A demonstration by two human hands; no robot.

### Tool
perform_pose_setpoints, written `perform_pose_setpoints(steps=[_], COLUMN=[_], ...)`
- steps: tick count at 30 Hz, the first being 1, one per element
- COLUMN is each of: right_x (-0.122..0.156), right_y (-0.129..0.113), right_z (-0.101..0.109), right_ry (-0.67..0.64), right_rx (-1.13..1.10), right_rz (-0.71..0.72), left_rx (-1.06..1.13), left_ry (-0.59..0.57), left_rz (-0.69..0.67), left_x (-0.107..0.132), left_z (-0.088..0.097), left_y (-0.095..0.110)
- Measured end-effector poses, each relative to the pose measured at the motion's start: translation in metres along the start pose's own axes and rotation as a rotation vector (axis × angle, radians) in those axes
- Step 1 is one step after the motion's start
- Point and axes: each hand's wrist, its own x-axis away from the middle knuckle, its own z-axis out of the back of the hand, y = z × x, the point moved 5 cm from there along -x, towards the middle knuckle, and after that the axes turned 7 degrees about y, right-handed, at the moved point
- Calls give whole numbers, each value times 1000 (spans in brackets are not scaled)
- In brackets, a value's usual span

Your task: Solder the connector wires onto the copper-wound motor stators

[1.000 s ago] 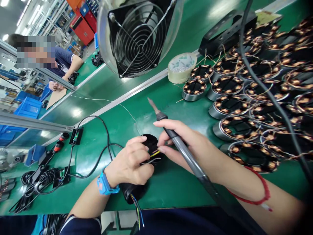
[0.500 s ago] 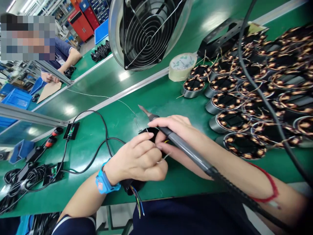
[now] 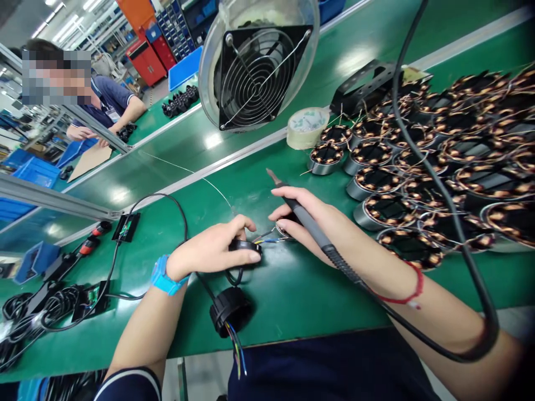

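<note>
My left hand [image 3: 213,248] is closed on a round black plastic part [image 3: 246,246], thumb along its near side. Yellow and blue wires [image 3: 267,240] run from that part toward my right hand [image 3: 309,223]. A soldering iron [image 3: 309,225] lies in the grip of my right hand, its tip pointing up and away. The thumb and a finger of the same hand are at the wire ends; what exactly they pinch is unclear. A thin solder wire [image 3: 209,182] reaches down close to my left fingers. Below sits a black ribbed cap [image 3: 229,312] with coloured wires hanging out.
Copper-wound stators [image 3: 388,209] crowd the right side. A tape roll [image 3: 307,128] and a fan [image 3: 259,83] stand at the back. Black cables and small circuit boards [image 3: 125,227] lie left. The iron's cord [image 3: 443,184] loops on the right. A co-worker [image 3: 108,100] sits across.
My hands have moved apart, baring the black part and its wires between them. The soldering iron has shifted right with my right hand. The black ribbed cap now shows more fully.
</note>
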Motion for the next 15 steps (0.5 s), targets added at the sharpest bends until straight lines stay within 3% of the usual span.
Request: perform_pose_setpoints(steps=[2,7,12,15], right_x=[5,8,6,7], right_y=[3,0,-3,-8], right_z=[0,-3,-7,-6], right_ry=[-9,50,79,110], right_rx=[-18,13,3,56], right_rz=[-23,71,59,109], left_rx=[85,133,406,455], left_ry=[18,30,252,321], left_rz=[32,143,287,333], left_x=[-8,-19,-20,-21], left_z=[-1,-13,-15,-20], left_y=[1,8,1,-2])
